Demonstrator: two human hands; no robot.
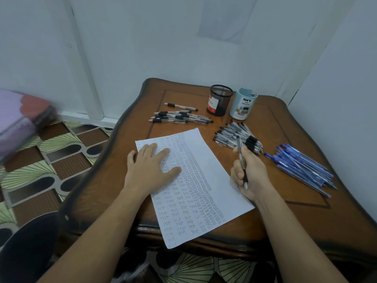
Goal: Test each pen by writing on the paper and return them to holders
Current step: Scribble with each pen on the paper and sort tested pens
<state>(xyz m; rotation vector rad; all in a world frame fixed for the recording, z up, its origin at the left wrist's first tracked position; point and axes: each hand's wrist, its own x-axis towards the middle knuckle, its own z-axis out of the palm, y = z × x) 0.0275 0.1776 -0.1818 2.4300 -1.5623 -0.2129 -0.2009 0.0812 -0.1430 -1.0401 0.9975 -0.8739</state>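
A white sheet of paper (206, 160) lies on the wooden table (295, 211), its left part filled with rows of the written word "test". My left hand (152, 167) rests flat on the sheet's upper left. My right hand (250, 174) grips a clear pen with a black grip (240, 154), its tip pointing down at the paper's right edge. Two holders stand at the back: a black mesh cup (220, 100) and a light blue cup (242, 104).
Black-grip pens lie in a loose row (181, 117) behind the paper and in a heap (236, 134) to its right. A pile of blue pens (304, 166) lies at the far right. White walls close in behind and right; patterned floor lies left.
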